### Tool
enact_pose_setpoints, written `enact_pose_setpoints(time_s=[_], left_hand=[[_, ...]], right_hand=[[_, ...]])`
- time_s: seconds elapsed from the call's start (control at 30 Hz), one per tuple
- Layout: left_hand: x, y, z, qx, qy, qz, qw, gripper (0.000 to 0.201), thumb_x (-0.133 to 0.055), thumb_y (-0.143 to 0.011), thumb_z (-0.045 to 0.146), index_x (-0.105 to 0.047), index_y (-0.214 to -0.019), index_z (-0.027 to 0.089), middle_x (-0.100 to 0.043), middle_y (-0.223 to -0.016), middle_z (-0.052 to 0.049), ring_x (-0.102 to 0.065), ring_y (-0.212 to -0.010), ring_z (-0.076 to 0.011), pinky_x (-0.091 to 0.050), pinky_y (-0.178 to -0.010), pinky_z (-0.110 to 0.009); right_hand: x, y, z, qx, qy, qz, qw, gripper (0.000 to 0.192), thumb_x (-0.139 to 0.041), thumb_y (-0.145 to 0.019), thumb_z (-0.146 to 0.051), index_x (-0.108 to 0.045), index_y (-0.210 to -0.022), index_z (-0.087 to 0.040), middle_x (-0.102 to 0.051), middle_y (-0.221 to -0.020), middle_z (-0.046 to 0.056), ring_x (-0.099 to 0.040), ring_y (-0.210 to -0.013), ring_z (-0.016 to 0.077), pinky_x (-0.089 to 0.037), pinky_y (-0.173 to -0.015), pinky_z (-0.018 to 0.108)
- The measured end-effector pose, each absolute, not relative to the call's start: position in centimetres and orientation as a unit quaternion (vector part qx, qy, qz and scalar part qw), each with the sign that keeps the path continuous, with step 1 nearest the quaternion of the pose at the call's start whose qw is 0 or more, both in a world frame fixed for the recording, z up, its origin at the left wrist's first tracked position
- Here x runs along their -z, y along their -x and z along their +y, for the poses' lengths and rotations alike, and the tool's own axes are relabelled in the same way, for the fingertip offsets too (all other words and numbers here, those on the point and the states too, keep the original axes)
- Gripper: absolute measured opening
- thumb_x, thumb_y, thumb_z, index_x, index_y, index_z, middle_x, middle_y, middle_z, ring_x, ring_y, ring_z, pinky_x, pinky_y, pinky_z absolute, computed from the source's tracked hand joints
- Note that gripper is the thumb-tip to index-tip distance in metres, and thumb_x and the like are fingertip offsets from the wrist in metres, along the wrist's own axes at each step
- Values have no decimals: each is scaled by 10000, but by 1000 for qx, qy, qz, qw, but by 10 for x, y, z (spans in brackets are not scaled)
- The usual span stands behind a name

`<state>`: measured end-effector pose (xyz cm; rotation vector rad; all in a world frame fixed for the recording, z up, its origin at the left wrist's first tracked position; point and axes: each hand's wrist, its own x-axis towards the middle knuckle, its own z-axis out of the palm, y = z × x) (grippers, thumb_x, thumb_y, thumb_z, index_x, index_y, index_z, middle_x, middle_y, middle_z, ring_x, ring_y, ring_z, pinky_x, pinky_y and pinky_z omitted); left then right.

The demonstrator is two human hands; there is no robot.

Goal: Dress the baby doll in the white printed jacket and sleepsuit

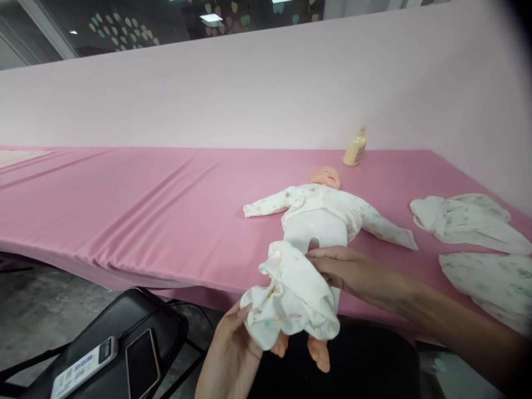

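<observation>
At the table's near edge, our left hand [233, 343] and right hand [344, 271] grip the bunched baby trousers [291, 299] over the doll [316, 216], lying lengthwise away from us.

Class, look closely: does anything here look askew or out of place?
Yes. The doll's trousers are bunched around its legs, bare feet poking over the table edge, and the bottle leans against the wall.

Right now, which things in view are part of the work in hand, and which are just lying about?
In hand:
- doll in a printed top, lying on the pink table
- printed trousers bunched over its legs
- left hand gripping the trouser hem
- right hand on the waistband

Lying about:
- bottle by the wall
- spare clothes
- phone and remote on the black chair
</observation>
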<state>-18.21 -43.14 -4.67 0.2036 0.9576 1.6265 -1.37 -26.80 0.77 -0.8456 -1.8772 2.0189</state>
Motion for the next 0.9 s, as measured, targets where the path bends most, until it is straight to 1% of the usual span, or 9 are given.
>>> enact_pose_setpoints(time_s=[0.1, 0.27, 0.43, 0.53, 0.63, 0.7, 0.77, 0.83, 0.9], left_hand=[[48, 165, -428, -673, -92, 358, 641, 328, -681, -827, 315, -714, -1115, 162, -691, -1077, -111, -657, -884, -246, -526, -651, -290], [57, 130, -419, -676, -122, 293, 665, 370, -660, -853, 394, -682, -1136, 157, -678, -950, -119, -662, -814, -247, -532, -664, -323], [62, 110, -413, -694, -84, 295, 651, 286, -615, -901, 374, -685, -1026, 126, -650, -949, -104, -593, -687, -146, -488, -539, -227], [57, 108, -412, -711, -76, 297, 633, 270, -658, -876, 378, -694, -991, 136, -652, -886, -79, -589, -677, -136, -451, -488, -193], [50, 109, -409, -732, -68, 305, 605, 254, -702, -844, 301, -697, -1061, 169, -682, -887, -67, -660, -826, -170, -532, -647, -209], [46, 111, -405, -744, -56, 313, 588, 318, -709, -834, 238, -680, -1147, 189, -699, -976, -69, -667, -990, -194, -549, -822, -246], [45, 113, -401, -750, -48, 325, 574, 377, -707, -836, 205, -656, -1209, 197, -694, -1076, -75, -648, -1086, -213, -540, -903, -278], [44, 116, -398, -746, -61, 344, 567, 351, -699, -846, 209, -659, -1194, 181, -690, -1099, -84, -654, -1079, -228, -549, -906, -301], [43, 119, -398, -732, -87, 363, 570, 281, -679, -870, 244, -677, -1137, 157, -697, -1058, -92, -670, -1031, -238, -567, -874, -321]], right_hand=[[-10, 6, -275, -690, 293, -647, 138, 356, -513, -932, -501, -677, -888, -189, -618, -852, 26, -562, -810, 165, -458, -741, 299], [-4, 9, -290, -587, 300, -733, 170, 243, -582, -908, -432, -613, -872, -194, -569, -793, -5, -504, -697, 129, -393, -601, 252], [4, 10, -310, -475, 308, -790, 234, 156, -566, -932, -356, -593, -923, -203, -619, -882, 15, -591, -781, 152, -480, -668, 275], [13, 9, -323, -390, 294, -830, 269, 133, -512, -964, -289, -612, -1007, -212, -633, -1006, 45, -625, -904, 175, -537, -784, 319], [22, 7, -336, -271, 256, -871, 319, 232, -463, -985, -226, -583, -1180, -190, -636, -1130, 90, -615, -1064, 209, -545, -915, 376], [26, 5, -344, -183, 218, -895, 343, 307, -446, -974, -154, -556, -1261, -145, -634, -1199, 132, -579, -1179, 243, -521, -995, 409], [30, 0, -350, -126, 187, -910, 348, 370, -438, -949, -86, -541, -1303, -110, -629, -1241, 161, -553, -1238, 264, -507, -1027, 417], [37, -9, -354, -129, 182, -908, 354, 421, -457, -931, -69, -523, -1345, -117, -614, -1283, 159, -548, -1253, 256, -513, -1023, 389], [47, -22, -353, -193, 244, -870, 383, 403, -501, -938, -127, -535, -1338, -166, -609, -1289, 133, -565, -1230, 236, -522, -1007, 363]])
